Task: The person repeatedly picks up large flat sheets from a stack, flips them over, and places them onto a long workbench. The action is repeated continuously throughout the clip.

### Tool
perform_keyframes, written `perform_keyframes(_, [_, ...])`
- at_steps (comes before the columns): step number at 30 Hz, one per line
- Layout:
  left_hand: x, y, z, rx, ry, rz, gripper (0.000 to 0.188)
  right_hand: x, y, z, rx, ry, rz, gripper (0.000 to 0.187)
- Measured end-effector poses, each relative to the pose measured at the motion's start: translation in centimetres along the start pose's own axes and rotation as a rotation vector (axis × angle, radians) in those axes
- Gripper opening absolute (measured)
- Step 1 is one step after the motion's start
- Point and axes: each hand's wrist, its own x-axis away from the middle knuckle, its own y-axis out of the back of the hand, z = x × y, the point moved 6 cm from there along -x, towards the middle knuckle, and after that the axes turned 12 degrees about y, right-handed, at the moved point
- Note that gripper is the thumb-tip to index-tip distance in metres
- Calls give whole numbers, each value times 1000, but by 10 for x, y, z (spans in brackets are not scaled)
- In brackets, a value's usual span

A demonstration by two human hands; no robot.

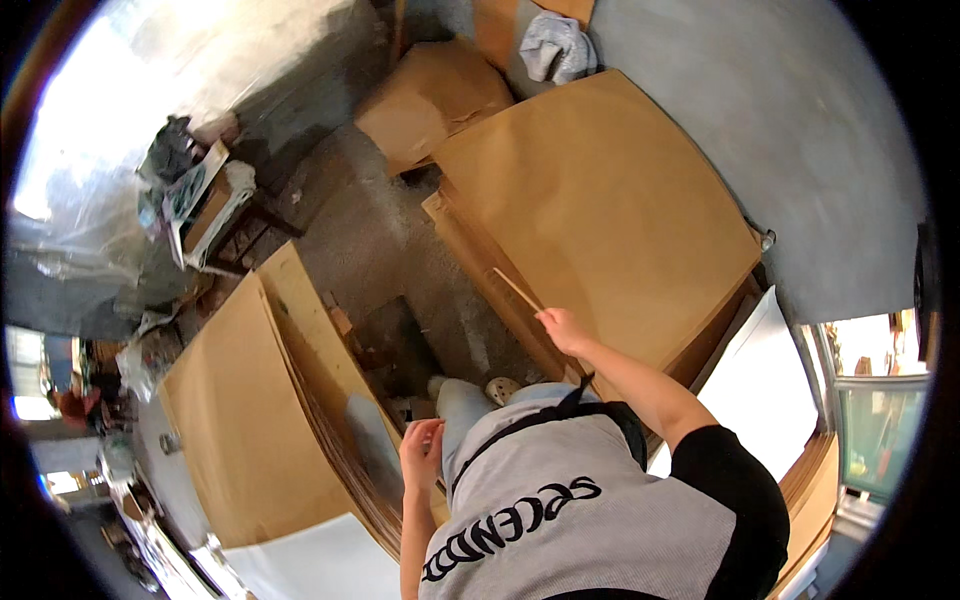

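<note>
My right hand (562,330) is closed around one end of a thin, light wood-coloured stick (516,288). The stick points away from me over the near edge of a tall stack of brown sheets (610,200), which look like cardboard or kraft paper. Close to my body, my left hand (422,452) is raised with its fingers loosely bent and apart, and nothing shows in it. It is nearest to a second stack of brown sheets (240,400) on my left, without touching it.
White sheets (762,385) lie beside the right stack, and another white sheet (310,560) is by the left one. Ahead, a wrapped brown bundle (430,100) and a grey cloth (556,47) stand beyond a narrow floor aisle (390,220). A cluttered stool (225,215) is at far left.
</note>
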Motion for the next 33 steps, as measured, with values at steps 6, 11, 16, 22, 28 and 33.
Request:
perform_keyframes(6, [-110, -26, -43, -208, -81, 355, 10, 22, 44, -60, -192, -308, -237, 24])
perform_keyframes(11, [-223, -52, -69, -242, -216, 589, 11, -7, 86, -85, -129, -334, -507, 21])
perform_keyframes(16, [-347, -59, -108, -331, -216, 774, 13, -129, 129, -62, 252, -371, -490, 22])
perform_keyframes(22, [-508, -41, -146, -235, -118, 627, 14, -347, 183, 5, 476, -433, -363, 36])
perform_keyframes(28, [-610, -58, -122, -18, 359, 837, 18, -342, 180, -51, 710, -424, -486, 40])
perform_keyframes(33, [-662, -93, -93, -99, 409, 897, 21, -239, 200, -64, 582, -830, -291, 39])
